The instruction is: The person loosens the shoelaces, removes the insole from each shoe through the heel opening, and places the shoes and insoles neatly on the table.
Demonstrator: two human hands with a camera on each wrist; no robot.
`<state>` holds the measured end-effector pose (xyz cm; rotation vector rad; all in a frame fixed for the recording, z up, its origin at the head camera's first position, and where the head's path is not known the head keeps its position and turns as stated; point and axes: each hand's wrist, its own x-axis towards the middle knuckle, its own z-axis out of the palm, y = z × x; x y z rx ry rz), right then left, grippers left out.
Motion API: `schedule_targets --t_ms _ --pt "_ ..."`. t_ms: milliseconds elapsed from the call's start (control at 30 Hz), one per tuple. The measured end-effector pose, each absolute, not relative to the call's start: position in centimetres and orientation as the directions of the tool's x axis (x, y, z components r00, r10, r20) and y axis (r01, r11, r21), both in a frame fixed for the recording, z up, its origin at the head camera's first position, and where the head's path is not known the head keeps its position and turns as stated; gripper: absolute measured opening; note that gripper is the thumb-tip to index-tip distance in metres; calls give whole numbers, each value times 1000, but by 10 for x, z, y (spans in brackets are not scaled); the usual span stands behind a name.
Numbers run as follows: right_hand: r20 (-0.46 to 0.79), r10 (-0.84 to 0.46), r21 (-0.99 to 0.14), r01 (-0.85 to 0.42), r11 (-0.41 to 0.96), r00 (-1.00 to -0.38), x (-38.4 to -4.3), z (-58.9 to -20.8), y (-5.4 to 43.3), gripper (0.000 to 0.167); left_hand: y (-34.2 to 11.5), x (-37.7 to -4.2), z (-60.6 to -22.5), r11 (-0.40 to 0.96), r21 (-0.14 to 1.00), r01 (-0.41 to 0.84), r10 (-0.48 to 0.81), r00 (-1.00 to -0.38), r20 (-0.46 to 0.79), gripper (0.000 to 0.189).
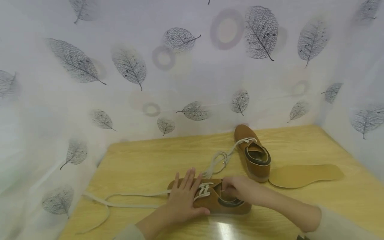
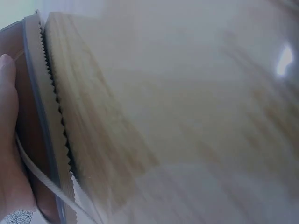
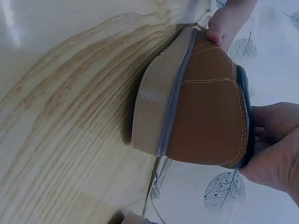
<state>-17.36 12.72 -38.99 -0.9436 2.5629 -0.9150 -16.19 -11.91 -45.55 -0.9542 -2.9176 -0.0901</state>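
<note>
A brown lace-up shoe [image 1: 237, 209] lies on the table with its toe to the left. My left hand [image 1: 181, 200] rests flat over its front, fingers spread beside the pale laces [image 1: 205, 189]. In the left wrist view, that hand lies along the shoe's side above the ridged sole [image 2: 49, 102]. My right hand [image 1: 240, 189] reaches bent fingers into the shoe's opening. The right wrist view shows its thumb by the dark padded collar [image 3: 250, 121]; the fingertips are hidden behind the collar, and I cannot tell what they hold.
A second brown shoe [image 1: 247, 160] stands at the back, its pale laces [image 1: 216, 163] trailing towards the first. A tan insole [image 1: 306, 175] lies to its right. Long loose laces [image 1: 126, 205] stretch left across the wooden table [image 1: 144, 160]. A leaf-patterned sheet [image 1: 204, 76] hangs behind.
</note>
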Motion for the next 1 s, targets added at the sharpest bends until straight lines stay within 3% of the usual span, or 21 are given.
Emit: schedule_targets --t_ms 67,167,300,400,500,733,1000 --pt "21 -655 -711 -471 521 -755 -178 -389 131 8 -120 -162 -455 806 40 591 586 -805 90 106" --pt "-18 -604 -819 -334 466 -797 -184 -387 132 8 -120 -162 -456 806 47 590 585 -807 85 106" --pt "-152 -527 -924 -69 377 -836 -193 -386 134 12 -120 -163 -458 807 51 588 583 -808 85 107" --pt "-233 -489 -932 50 358 -841 -199 -384 137 17 -120 -163 -459 810 47 584 579 -810 90 108" --pt "-253 -501 -917 40 398 -828 -201 -381 141 21 -120 -164 -459 809 46 585 580 -809 90 108" --pt "-157 -564 -824 -207 527 -811 -199 -368 143 12 -123 -163 -458 814 32 579 575 -813 94 108" --pt "-221 -553 -806 -169 567 -803 -206 -362 163 11 -120 -163 -458 809 40 586 582 -809 87 108"
